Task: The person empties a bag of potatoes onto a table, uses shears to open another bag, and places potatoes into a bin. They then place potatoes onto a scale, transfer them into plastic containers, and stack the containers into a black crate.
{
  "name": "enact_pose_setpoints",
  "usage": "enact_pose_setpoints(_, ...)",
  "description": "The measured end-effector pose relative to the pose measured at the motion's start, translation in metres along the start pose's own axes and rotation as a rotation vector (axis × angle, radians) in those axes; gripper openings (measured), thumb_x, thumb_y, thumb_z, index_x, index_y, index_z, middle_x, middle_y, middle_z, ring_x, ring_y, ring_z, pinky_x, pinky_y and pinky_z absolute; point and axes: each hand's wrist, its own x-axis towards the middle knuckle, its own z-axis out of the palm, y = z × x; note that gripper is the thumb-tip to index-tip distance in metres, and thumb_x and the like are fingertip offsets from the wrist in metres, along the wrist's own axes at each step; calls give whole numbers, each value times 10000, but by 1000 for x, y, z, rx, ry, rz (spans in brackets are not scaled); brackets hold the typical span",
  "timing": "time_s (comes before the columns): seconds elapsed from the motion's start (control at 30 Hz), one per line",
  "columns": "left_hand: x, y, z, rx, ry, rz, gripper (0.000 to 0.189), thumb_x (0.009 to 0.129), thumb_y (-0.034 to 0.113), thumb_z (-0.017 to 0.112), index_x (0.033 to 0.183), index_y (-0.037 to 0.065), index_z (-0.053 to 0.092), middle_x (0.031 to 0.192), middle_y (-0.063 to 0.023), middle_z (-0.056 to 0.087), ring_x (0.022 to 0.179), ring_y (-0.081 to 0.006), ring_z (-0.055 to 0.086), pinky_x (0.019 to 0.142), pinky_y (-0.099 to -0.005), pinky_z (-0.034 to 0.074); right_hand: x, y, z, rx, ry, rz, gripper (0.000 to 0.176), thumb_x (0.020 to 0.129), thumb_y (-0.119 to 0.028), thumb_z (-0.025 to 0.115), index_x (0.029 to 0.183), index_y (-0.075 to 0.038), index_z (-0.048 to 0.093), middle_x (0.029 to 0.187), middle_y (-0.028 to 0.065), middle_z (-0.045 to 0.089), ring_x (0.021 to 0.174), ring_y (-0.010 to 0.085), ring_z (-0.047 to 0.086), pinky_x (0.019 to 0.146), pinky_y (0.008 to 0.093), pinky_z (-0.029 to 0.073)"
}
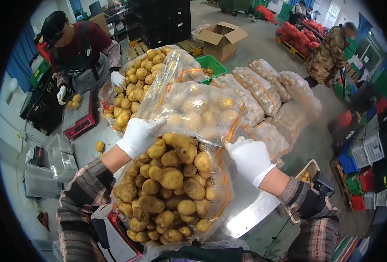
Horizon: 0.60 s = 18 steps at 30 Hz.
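A clear mesh bag (226,181) with orange stripes stands open before me, its loose potatoes (171,179) showing at the near side. My left hand (140,137), in a white glove, is closed on the left part of the bag's edge. On the other side my gloved right hand (248,157) pinches the same edge, stretching it across above the potatoes. Beyond my hands, more potatoes show blurred through a sheet of clear mesh (197,107). A pile of bare potatoes (136,87) lies behind my left hand.
At left a co-worker (82,52) in white gloves stands by a red-edged scale (82,115). Several filled potato bags (256,89) lie at right. A green crate (215,67) and an open cardboard box (222,39) are behind. Another person (329,54) stands far right.
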Motion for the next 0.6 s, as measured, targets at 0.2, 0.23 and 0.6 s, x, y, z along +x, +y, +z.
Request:
enact_pose_setpoints(0.2, 10, -21, -25, 65, -26, -66, 273, 746, 85, 592, 1010, 136, 638, 624, -93, 599, 572, -309, 605, 507, -420, 459, 5, 26, -18, 15, 34, 46, 93, 799, -127, 562, 853, -118, 637, 630, 79, 592, 573, 231, 623, 461, 358, 478)
enact_pose_setpoints(0.23, 10, -27, -32, 44, -18, -97, 248, 752, 92, 591, 991, 135, 642, 623, -100, 604, 576, -312, 609, 516, -424, 465, 4, 31, -27, -9, 5, 79, 93, 798, -128, 565, 855, -118, 637, 628, 76, 591, 573, 230, 621, 463, 357, 478)
enact_pose_setpoints(0.6, 39, -108, -18, 171, -153, -217, 237, 764, 146, 596, 983, 172, 684, 796, -135, 672, 769, -331, 646, 699, -428, 506, 50, 50, 32, 3, 94, 70, 112, 808, -107, 546, 865, -123, 640, 683, 88, 609, 665, 256, 653, 511, 365, 496)
